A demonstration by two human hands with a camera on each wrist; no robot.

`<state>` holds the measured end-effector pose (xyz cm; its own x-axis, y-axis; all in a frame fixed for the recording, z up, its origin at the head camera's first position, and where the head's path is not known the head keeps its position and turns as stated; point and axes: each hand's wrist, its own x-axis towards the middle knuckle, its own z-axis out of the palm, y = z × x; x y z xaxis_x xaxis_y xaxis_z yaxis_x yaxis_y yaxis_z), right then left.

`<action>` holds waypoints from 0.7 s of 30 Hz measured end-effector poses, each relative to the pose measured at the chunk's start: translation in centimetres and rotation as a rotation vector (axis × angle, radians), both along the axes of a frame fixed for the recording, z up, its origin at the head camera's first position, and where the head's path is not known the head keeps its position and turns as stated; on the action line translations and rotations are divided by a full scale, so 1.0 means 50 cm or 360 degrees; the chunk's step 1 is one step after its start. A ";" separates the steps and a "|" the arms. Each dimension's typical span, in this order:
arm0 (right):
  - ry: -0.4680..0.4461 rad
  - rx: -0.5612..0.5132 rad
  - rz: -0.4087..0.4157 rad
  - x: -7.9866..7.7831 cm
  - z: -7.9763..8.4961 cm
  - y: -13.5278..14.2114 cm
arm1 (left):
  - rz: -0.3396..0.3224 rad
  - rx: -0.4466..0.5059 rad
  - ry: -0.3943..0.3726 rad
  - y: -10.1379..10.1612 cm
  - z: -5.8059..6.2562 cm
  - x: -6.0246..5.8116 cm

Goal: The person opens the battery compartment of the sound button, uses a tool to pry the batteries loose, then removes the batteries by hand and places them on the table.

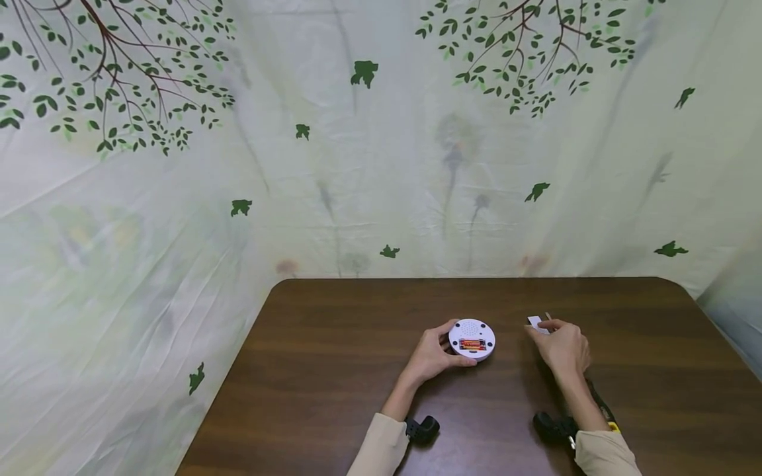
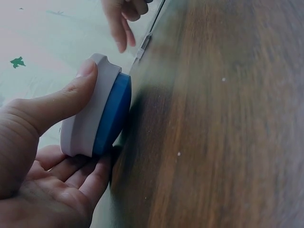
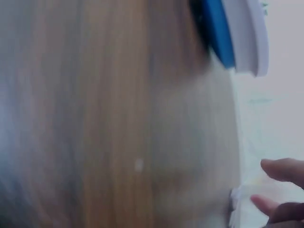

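Observation:
My left hand (image 1: 433, 355) holds a round white-and-blue battery device (image 1: 471, 329), thumb at one edge and fingers at the other. Its white underside faces up, showing small holes, dark feet and red batteries (image 1: 473, 345) in an uncovered compartment. The left wrist view shows its blue side (image 2: 114, 114) turned to the tabletop. Over to the right, my right hand (image 1: 565, 345) reaches down at a small flat white piece (image 1: 534, 321) on the table. Thumb and fingers (image 3: 285, 171) are spread near this white piece (image 3: 234, 204) in the blurred right wrist view.
A slim dark tool with a yellow part (image 1: 613, 426) lies beside the right forearm, mostly hidden by it. Dark wrist cameras (image 1: 423, 430) sit on both wrists. The brown wooden table (image 1: 333, 370) ends at a pale leaf-patterned curtain (image 1: 381, 165).

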<state>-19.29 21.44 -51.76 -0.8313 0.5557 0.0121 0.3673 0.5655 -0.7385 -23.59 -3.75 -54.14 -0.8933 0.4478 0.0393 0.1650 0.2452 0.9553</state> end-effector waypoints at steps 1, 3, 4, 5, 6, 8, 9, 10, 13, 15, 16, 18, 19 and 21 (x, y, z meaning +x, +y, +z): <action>0.0009 -0.0005 0.0040 0.002 0.002 -0.004 | 0.0000 -0.0005 0.0000 0.000 0.000 0.001; 0.0029 -0.0006 0.0125 0.006 0.006 -0.012 | -0.0005 -0.0010 -0.0003 0.000 0.001 0.002; 0.0041 -0.0009 0.0171 0.008 0.008 -0.016 | -0.0006 -0.0012 -0.0006 0.000 0.001 0.002; 0.0053 -0.0009 0.0217 0.010 0.008 -0.021 | -0.0008 -0.0014 -0.0004 0.000 0.001 0.002; 0.0055 -0.0015 0.0270 0.011 0.009 -0.025 | -0.0008 -0.0011 -0.0007 -0.001 0.002 0.002; 0.0043 -0.0033 0.0370 0.013 0.009 -0.035 | -0.0009 -0.0007 -0.0004 -0.003 0.001 0.001; 0.0040 -0.0044 0.0420 0.013 0.008 -0.039 | -0.0016 -0.0001 -0.0001 -0.003 0.002 0.000; 0.0033 -0.0060 0.0463 0.013 0.008 -0.043 | -0.0024 0.0002 0.0008 -0.004 0.002 -0.001; 0.0012 -0.0097 0.0545 0.017 0.006 -0.054 | -0.0057 0.0027 0.0018 -0.004 0.003 -0.003; -0.0002 -0.0108 0.0563 0.023 0.006 -0.056 | -0.0075 0.0063 -0.0002 -0.003 0.004 -0.003; -0.0011 -0.0110 0.0571 0.027 0.007 -0.055 | -0.0077 0.0072 -0.0013 -0.003 0.003 -0.003; -0.0028 -0.0095 0.0602 0.039 0.012 -0.047 | -0.0072 0.0088 -0.0045 -0.003 0.003 -0.002; -0.0041 -0.0092 0.0614 0.046 0.015 -0.041 | -0.0071 0.0103 -0.0057 -0.003 0.003 -0.002; -0.0065 -0.0061 0.0632 0.064 0.025 -0.020 | -0.0060 0.0118 -0.0082 -0.003 0.003 -0.001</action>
